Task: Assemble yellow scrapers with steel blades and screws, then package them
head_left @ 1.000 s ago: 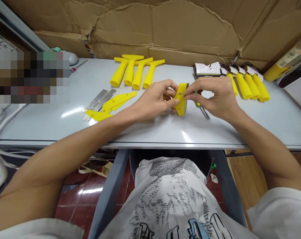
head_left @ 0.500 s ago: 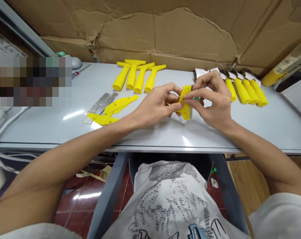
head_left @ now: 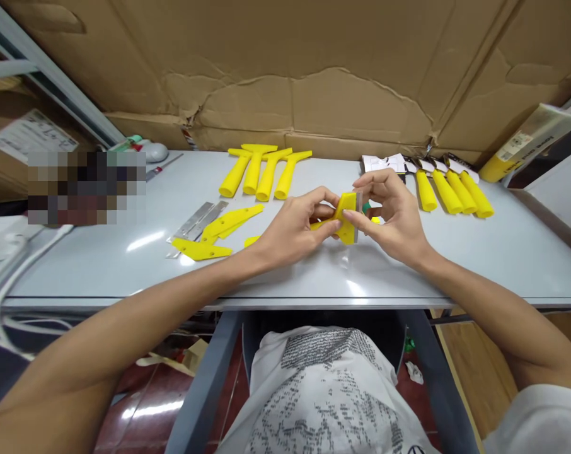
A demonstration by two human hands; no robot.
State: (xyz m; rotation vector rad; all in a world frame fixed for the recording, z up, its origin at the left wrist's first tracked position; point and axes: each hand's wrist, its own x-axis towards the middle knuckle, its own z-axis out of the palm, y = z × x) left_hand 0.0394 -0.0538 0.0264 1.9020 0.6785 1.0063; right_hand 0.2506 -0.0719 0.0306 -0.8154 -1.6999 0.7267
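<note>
Above the front of the table, my left hand grips a yellow scraper, thumb on its near side and fingers curled behind. A thin grey metal blade runs along the right edge of its head. My right hand has its thumb pressed against the head, while its forefinger is at the blade's upper end. The other right fingers curl behind, near something small and green. Left of my hands lie loose yellow head pieces with holes, beside flat metal blades in a stack.
Several yellow T-shaped handles lie in a row at the back. At the back right are several yellow-handled scrapers with dark and white heads. A yellow-and-clear package leans at the right end. White cables hang at the left.
The view has tilted up, so the table sits lower in the picture. My right forefinger has moved off the head's face to the blade's top end; the thumb stays on the head.
</note>
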